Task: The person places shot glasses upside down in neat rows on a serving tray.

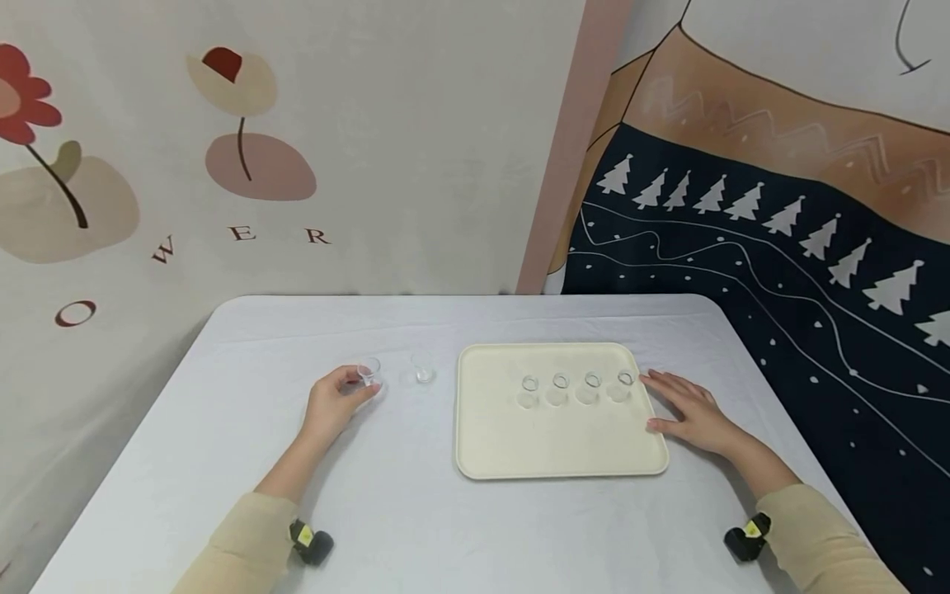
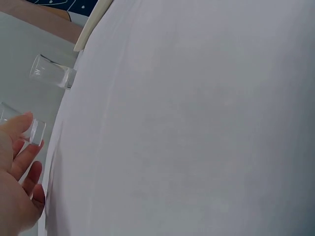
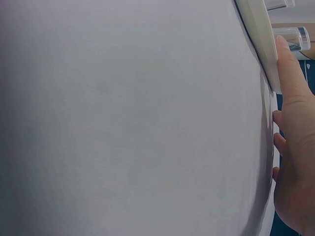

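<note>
My left hand (image 1: 336, 406) pinches a small clear shot glass (image 1: 369, 369) between thumb and fingers, rim up. In the left wrist view the thick base of this shot glass (image 2: 37, 132) shows beyond the thumb; whether it touches the cloth I cannot tell. Just right of it, a second shot glass (image 1: 423, 370) stands upright on the table. My right hand (image 1: 698, 417) has its fingers extended at the right edge of a cream tray (image 1: 549, 462), with the thumb at the rim. Several shot glasses (image 1: 591, 388) stand upside down in a row on that tray.
A white cloth covers the table (image 1: 401, 511). Behind its back edge hangs a pale fabric (image 1: 416, 165) with flower prints, and to the right a dark cloth (image 1: 668, 247) with white trees. Each wrist wears a small black camera (image 1: 310, 544).
</note>
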Demonstrator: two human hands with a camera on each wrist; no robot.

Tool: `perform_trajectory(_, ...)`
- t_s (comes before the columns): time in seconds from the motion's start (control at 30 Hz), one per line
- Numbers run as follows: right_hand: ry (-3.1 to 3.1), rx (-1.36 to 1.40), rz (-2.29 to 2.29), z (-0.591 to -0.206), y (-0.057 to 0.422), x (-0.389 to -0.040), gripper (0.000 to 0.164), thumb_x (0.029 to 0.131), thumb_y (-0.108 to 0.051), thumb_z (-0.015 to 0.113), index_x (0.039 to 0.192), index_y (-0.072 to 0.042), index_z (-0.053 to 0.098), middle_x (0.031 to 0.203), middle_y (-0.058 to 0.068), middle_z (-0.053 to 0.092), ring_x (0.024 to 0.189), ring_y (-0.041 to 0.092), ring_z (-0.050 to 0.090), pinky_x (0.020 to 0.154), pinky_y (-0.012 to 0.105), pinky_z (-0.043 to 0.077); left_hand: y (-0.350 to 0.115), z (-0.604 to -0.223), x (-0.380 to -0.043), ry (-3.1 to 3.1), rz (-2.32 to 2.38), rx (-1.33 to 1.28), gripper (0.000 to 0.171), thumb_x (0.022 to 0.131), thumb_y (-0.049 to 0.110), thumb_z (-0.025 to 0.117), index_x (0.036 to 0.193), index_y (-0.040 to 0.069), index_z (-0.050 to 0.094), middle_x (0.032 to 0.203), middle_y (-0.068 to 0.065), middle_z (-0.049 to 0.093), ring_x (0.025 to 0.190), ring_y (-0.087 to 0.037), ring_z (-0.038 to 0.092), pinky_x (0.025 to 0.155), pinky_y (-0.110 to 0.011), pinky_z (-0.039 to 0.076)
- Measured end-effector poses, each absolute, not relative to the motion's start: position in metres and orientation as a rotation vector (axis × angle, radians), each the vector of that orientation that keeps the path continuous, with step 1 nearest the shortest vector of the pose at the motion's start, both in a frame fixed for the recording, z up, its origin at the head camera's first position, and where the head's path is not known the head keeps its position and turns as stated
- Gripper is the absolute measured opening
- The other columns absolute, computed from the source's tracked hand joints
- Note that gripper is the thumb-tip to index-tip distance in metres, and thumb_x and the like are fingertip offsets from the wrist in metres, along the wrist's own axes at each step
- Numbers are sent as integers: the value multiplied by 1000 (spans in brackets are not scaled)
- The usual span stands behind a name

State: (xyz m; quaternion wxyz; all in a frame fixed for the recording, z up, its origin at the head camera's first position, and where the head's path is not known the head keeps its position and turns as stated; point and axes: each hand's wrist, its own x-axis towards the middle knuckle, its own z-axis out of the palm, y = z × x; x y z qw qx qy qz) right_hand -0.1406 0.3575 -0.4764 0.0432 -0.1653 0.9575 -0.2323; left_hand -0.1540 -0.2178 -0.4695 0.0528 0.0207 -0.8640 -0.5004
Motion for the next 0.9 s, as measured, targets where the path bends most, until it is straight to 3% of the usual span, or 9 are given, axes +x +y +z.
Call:
perform_trajectory(0.23,2945,-525,-725,-476,357,-140,77,83,-44,70,146,-14,38,147,26,31,134,48,19,100,69,9,-214,-465,-152,-2602,-1535,84,34,81,26,79,106,6,64,107,-12,65,88,-21,53,63,-25,44)
perform_trajectory(0.6,2924,-515,-716,-475,357,-141,77,84,-44,69,146,-14,37,149,25,30,135,48,18,101,69,7,-199,-450,-145,-2576,-1498,-93,34,82,18,78,111,4,67,107,-13,63,102,-24,53,87,-41,38)
perform_trajectory(0.9,2925,-513,-707,-476,358,-141,76,84,-45,69,146,-15,37,149,25,30,136,47,18,101,68,7,-181,-438,-140,-2564,-1472,-213,32,80,15,79,110,7,71,107,-9,65,102,-21,53,86,-44,39)
